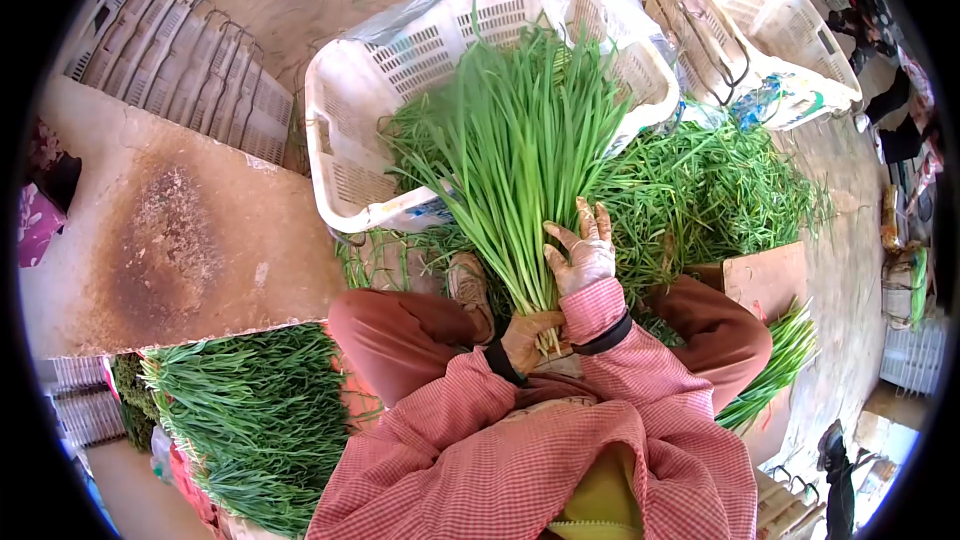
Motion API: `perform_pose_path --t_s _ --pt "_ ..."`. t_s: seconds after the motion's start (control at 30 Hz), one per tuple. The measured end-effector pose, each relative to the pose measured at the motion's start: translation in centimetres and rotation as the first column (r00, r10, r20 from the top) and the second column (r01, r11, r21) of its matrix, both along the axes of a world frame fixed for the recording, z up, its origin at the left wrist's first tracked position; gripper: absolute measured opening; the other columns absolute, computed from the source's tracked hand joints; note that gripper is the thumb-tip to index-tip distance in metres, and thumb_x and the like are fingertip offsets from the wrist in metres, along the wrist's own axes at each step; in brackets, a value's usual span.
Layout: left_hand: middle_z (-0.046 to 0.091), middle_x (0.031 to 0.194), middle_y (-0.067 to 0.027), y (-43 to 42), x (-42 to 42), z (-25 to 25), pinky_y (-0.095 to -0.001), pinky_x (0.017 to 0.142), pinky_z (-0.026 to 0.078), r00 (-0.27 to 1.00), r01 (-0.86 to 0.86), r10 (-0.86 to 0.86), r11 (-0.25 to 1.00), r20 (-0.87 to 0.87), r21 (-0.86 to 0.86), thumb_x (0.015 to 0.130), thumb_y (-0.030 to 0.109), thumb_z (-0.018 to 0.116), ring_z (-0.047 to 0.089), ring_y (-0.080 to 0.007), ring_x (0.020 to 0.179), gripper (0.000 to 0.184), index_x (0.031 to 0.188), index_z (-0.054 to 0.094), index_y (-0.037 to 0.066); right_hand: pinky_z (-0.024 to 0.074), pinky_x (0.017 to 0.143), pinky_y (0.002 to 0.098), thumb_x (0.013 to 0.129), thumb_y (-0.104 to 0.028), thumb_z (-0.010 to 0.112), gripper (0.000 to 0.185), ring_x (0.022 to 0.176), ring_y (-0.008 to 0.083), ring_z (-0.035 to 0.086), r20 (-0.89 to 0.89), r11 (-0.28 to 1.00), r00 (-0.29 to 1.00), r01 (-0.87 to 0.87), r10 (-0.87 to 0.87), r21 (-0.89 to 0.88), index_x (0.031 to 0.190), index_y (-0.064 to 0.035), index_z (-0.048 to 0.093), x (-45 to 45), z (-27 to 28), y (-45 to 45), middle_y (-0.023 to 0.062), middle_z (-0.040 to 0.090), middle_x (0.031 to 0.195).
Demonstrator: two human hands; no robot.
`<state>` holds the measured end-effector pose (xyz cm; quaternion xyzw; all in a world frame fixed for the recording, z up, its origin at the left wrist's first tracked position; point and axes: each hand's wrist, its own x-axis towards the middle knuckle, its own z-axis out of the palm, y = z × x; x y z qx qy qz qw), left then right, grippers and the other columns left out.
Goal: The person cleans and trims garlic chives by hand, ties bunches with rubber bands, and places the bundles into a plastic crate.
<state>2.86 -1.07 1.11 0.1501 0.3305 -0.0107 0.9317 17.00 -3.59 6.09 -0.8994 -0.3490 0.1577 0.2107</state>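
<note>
A large bunch of long green leafy stalks stands upright before me, its pale cut ends low by my lap. My left hand is wrapped round the bunch near those ends. Just right of the stalks is my right hand, in a whitish, soiled covering, its fingers spread and pointing up. The leaf tips reach over a white plastic crate, which holds more loose greens.
Loose greens are heaped right of the crate. A stained board lies at left, with stacked greens below it. Nested crates stand behind. Another crate is at upper right. People show partly at both edges.
</note>
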Motion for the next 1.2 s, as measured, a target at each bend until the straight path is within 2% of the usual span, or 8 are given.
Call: perform_pose_path --t_s 0.33,0.47,0.6,0.77,1.03,1.1,1.13,1.2 --pt "0.061 0.082 -0.0109 0.1 -0.3 -0.9 -0.0354 0.065 0.055 0.992 0.043 -0.042 0.999 0.117 -0.001 0.078 0.011 0.061 0.062 -0.0207 0.073 0.023 0.096 0.058 -0.002 0.0272 0.099 0.0424 0.071 -0.038 0.066 0.037 0.128 0.0276 0.022 0.120 0.987 0.993 -0.032 0.013 0.158 0.103 -0.0215 0.060 0.5 1.8 0.5 0.0081 0.028 0.137" --pt "0.062 0.087 -0.0127 0.3 -0.6 -1.3 -0.0375 0.065 0.055 0.966 0.021 -0.014 0.999 0.257 -0.027 0.078 0.015 0.061 0.062 -0.0203 0.075 0.026 0.097 0.058 -0.002 0.0238 0.103 0.0367 0.070 -0.032 0.069 0.028 0.124 0.0290 0.026 -0.108 0.997 0.994 0.027 -0.035 -0.075 0.091 -0.0144 0.064 1.0 1.7 2.4 0.0064 0.033 0.134" --pt "0.063 0.078 -0.0103 0.4 -0.1 0.0 -0.0298 0.060 0.054 0.994 0.001 -0.006 0.999 0.105 0.045 0.078 0.010 0.062 0.062 -0.0172 0.069 0.019 0.092 0.060 -0.001 0.0282 0.100 0.0330 0.071 -0.023 0.067 0.025 0.119 0.0258 0.032 -0.411 0.935 0.889 0.299 -0.200 0.190 0.087 -0.0038 0.064 1.8 -1.2 2.1 0.0078 0.043 0.126" --pt "0.063 0.081 -0.0104 0.2 0.1 -1.1 -0.0314 0.062 0.055 0.984 0.005 0.020 0.990 0.178 -0.142 0.078 0.011 0.060 0.062 -0.0168 0.070 0.017 0.091 0.059 0.000 0.0385 0.090 0.0365 0.072 -0.013 0.064 0.017 0.103 0.0310 0.048 0.046 0.863 0.990 0.092 -0.133 0.497 0.084 -0.0003 0.064 0.7 -3.0 -0.2 0.0125 0.054 0.111" --pt "0.062 0.078 -0.0100 -0.2 0.8 -0.5 -0.0387 0.063 0.056 0.993 0.056 -0.051 0.997 0.103 -0.045 0.080 0.014 0.055 0.063 -0.0201 0.069 0.023 0.096 0.055 -0.003 0.0478 0.072 0.0368 0.082 -0.011 0.052 0.013 0.081 0.0270 0.057 0.266 0.939 0.948 0.079 -0.175 0.334 0.090 -0.0027 0.057 -0.9 1.3 -1.7 0.0122 0.059 0.092" --pt "0.062 0.077 -0.0092 -0.3 1.2 0.8 -0.0382 0.063 0.056 0.997 0.034 -0.026 0.994 0.079 -0.108 0.081 0.017 0.053 0.063 -0.0202 0.069 0.024 0.095 0.055 -0.002 0.0488 0.053 0.0301 0.086 -0.012 0.048 0.014 0.059 0.0217 0.057 -0.321 0.729 0.944 0.273 -0.077 0.628 0.088 -0.0015 0.057 -2.9 1.8 -3.7 0.0108 0.059 0.072" --pt "0.062 0.077 -0.0092 -0.2 1.1 0.5 -0.0382 0.063 0.056 0.996 0.035 -0.026 0.994 0.079 -0.108 0.081 0.017 0.053 0.063 -0.0202 0.069 0.024 0.095 0.055 -0.002 0.0478 0.048 0.0283 0.085 -0.011 0.049 0.014 0.052 0.0217 0.056 -0.705 0.607 0.696 0.503 0.138 0.615 0.087 0.0006 0.057 -4.0 1.9 -4.6 0.0115 0.059 0.065" --pt "0.062 0.079 -0.0099 0.4 0.7 -0.5 -0.0345 0.059 0.055 0.860 0.123 0.040 0.951 0.509 -0.282 0.082 0.015 0.053 0.063 -0.0204 0.065 0.022 0.096 0.055 -0.002 0.0441 0.043 0.0247 0.087 -0.011 0.046 0.017 0.047 0.0147 0.052 -0.852 0.671 0.383 0.531 0.355 0.518 0.086 0.0024 0.056 -4.3 2.5 -7.3 0.0087 0.057 0.060"
